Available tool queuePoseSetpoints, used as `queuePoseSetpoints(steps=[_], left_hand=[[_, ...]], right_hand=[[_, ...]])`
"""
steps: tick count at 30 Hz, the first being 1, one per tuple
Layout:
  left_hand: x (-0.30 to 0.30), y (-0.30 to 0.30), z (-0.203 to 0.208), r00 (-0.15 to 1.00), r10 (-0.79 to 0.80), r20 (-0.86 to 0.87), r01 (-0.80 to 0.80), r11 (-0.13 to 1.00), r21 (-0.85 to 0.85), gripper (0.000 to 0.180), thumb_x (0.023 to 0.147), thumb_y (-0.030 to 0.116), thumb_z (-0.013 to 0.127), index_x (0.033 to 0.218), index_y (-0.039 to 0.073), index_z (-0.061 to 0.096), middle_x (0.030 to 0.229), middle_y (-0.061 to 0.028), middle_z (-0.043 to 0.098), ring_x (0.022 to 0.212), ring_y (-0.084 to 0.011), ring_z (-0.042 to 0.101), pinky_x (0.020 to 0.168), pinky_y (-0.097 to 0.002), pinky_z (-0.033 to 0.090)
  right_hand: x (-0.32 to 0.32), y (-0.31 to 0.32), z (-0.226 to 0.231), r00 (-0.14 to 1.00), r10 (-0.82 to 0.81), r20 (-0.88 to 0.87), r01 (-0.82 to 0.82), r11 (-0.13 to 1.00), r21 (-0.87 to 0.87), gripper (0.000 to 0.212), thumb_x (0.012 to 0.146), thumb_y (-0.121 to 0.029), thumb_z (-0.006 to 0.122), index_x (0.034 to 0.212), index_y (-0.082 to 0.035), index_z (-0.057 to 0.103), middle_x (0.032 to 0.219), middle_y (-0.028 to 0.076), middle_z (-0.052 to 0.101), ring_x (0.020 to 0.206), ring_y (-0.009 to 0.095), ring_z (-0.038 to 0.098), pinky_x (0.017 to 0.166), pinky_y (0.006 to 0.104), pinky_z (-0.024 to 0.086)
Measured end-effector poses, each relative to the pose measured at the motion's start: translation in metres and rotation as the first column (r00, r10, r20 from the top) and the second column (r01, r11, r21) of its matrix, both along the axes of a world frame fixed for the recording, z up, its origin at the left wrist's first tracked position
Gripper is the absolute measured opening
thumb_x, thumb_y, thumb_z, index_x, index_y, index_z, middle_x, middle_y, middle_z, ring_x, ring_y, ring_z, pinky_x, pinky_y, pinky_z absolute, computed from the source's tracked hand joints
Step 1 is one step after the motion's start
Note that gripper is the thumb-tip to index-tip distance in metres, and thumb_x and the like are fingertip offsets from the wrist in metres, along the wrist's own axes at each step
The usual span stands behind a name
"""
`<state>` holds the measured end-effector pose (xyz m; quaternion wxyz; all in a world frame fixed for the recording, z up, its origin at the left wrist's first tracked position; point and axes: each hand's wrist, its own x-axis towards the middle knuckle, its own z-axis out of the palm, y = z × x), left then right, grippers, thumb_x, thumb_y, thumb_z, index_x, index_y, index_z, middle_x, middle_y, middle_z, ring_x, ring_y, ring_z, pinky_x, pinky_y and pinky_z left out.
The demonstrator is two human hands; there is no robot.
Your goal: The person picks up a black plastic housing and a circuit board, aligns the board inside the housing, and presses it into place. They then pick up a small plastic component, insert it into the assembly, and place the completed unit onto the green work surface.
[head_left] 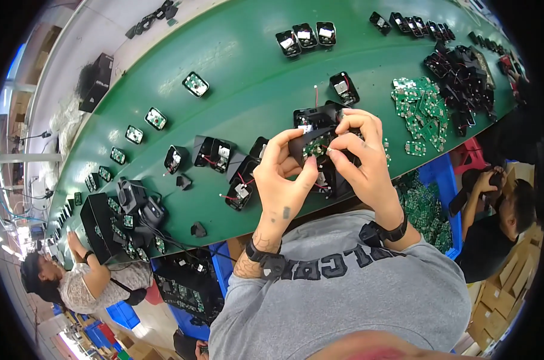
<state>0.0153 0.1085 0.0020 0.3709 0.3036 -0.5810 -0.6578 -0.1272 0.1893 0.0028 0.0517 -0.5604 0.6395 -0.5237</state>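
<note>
Before my chest, my left hand grips a black plastic housing with thumb and fingers. A small green circuit board sits at its opening, the left thumb against its lower edge. My right hand pinches at the board's right side with thumb and forefinger, on what looks like the small plug of a red wire. The fingertips hide most of it. Below and behind my hands lie several more black housings, partly covered by my fingers. Another open housing with a red wire stands just beyond.
A pile of green circuit boards lies right on the green table, beside heaped black housings. Assembled units line the left side. A blue bin of boards stands below the right edge. Co-workers sit at both sides.
</note>
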Motion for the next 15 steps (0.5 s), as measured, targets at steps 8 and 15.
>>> queuePoseSetpoints(steps=[8, 15], left_hand=[[0.0013, 0.0022, 0.0019, 0.992, 0.085, 0.095, -0.053, 0.952, -0.302, 0.043, 0.077, -0.004, 0.067, 0.118, -0.004, 0.054, 0.089, -0.0101, 0.070, 0.078, -0.0098, 0.068, 0.070, -0.0238, 0.057], [0.0021, 0.0036, -0.0004, 0.987, 0.110, 0.117, -0.060, 0.930, -0.364, 0.045, 0.075, -0.002, 0.070, 0.117, -0.003, 0.056, 0.084, -0.0102, 0.071, 0.076, -0.0114, 0.070, 0.069, -0.0246, 0.058]], right_hand=[[0.0030, -0.0041, 0.0011, 0.994, 0.037, -0.106, -0.031, 0.998, 0.055, 0.012, 0.071, -0.003, 0.068, 0.080, -0.004, 0.060, 0.107, 0.010, 0.053, 0.119, 0.036, 0.046, 0.098, 0.0454, 0.036], [0.0009, -0.0044, 0.0021, 0.990, 0.088, -0.106, -0.082, 0.995, 0.061, 0.013, 0.069, -0.002, 0.068, 0.078, -0.004, 0.059, 0.106, 0.009, 0.052, 0.119, 0.036, 0.045, 0.097, 0.0456, 0.036]])
